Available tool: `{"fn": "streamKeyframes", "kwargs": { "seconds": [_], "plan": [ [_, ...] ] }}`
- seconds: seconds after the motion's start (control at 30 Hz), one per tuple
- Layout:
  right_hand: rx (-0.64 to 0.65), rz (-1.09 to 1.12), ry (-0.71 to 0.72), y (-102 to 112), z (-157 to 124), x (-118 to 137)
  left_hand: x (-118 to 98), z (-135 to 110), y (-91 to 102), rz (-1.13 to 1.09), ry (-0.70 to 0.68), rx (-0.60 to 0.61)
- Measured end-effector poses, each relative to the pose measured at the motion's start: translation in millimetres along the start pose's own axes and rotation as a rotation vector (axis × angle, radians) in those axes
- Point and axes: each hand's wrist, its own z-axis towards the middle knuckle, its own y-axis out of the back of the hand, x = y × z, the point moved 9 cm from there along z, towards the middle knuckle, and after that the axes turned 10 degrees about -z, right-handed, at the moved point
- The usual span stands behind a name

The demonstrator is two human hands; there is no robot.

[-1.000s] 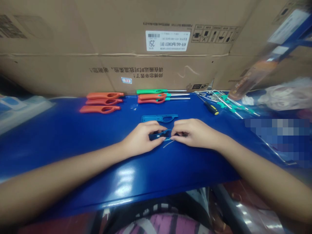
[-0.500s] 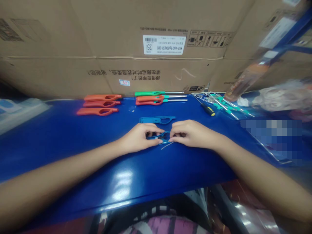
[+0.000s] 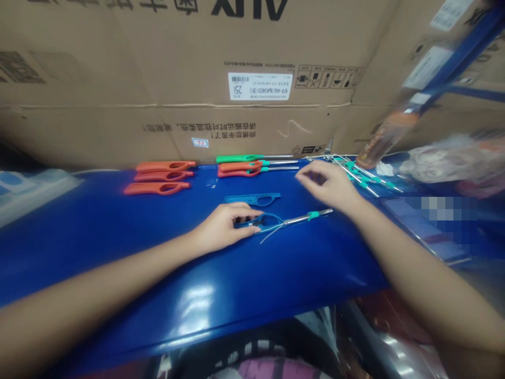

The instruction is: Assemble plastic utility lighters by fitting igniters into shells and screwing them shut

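My left hand (image 3: 224, 226) grips a blue lighter casing half (image 3: 271, 221) near the table's middle, thumb and fingers closed around its handle end. A metal tube (image 3: 295, 219) with a green collar (image 3: 313, 215) extends rightward from this casing. A thin pale wire (image 3: 270, 235) sticks out below. Behind it lies another blue casing half (image 3: 260, 199). My right hand (image 3: 329, 184) is apart from the casing, up and to the right, beside the metal tubes. Its fingers are curled with the tips close together; whatever they hold, if anything, cannot be made out.
Orange casings (image 3: 158, 188) lie at the back left. Green and orange lighters (image 3: 240, 168) with metal tubes lie at the back middle. Several green-collared tubes (image 3: 361, 179), a bottle (image 3: 384, 139) and a plastic bag (image 3: 437, 160) are at right. A large cardboard box (image 3: 177, 63) stands behind.
My right hand has left the blue casing and moved up and right, now covering where the screwdriver lay. The metal tube in the casing shows now. My left hand keeps its hold.
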Motion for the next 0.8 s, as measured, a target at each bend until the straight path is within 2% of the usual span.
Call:
{"fn": "streamKeyframes", "kwargs": {
  "seconds": [0.03,0.1,0.13,0.2,0.27,0.4,0.6,0.7,0.8],
  "plan": [
    [-0.056,-0.116,-0.104,10,2,-28,0,0,0.8,0.006,0.001,-0.01],
    [-0.058,-0.338,-0.303,22,0,-82,-2,0,2.2,0.014,0.001,-0.03],
    [-0.032,-0.436,-0.421,27,-4,-108,-2,0,2.5,0.013,0.001,-0.036],
    [0.121,-0.556,-0.622,26,-16,-152,-2,0,2.2,-0.002,0.007,-0.043],
    [0.18,-0.574,-0.685,24,-22,-174,-1,0,1.5,-0.019,0.022,-0.043],
    [0.218,-0.573,-0.721,20,-26,-184,3,0,0.3,-0.036,0.045,-0.034],
    [0.238,-0.51,-0.733,16,-27,-180,4,0,-1.3,-0.064,0.053,-0.015],
    [0.214,-0.433,-0.713,16,-25,-171,3,1,-1.7,-0.058,0.047,-0.011],
    [0.149,-0.334,-0.663,15,-18,-150,2,1,-1.4,-0.043,0.028,-0.009]
  ]
}}
